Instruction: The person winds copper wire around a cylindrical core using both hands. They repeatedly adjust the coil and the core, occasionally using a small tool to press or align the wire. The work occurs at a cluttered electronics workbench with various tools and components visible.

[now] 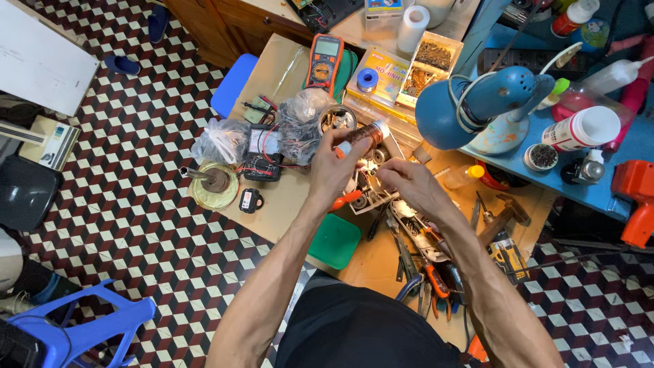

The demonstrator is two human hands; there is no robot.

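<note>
Over the desk centre: both hands raised together above the clutter
Left hand (335, 167): grip closed around a copper-brown cylinder (364, 136), held tilted, its far end pointing up-right
Right hand (409, 184): fingers curled near the cylinder's lower end; cannot tell whether they pinch anything
Cylinder place: in the air, above the small white tray (371, 197), just beside the metal tin (337, 118)
Desk (279, 197): brown cardboard-covered top, crowded
Left of hands: black multimeter (262, 153) with red leads, two plastic bags (221, 142), round yellow solder stand (214, 184)
Far side: orange multimeter (323, 61), white paper roll (412, 28)
Right: blue desk lamp (477, 105), white bottle (579, 129) lying on the blue surface
Near edge: green square lid (334, 240), pliers with orange handles (436, 283), hammer (501, 218)
Floor (136, 123): checkered tiles, blue plastic stool (82, 327)
</note>
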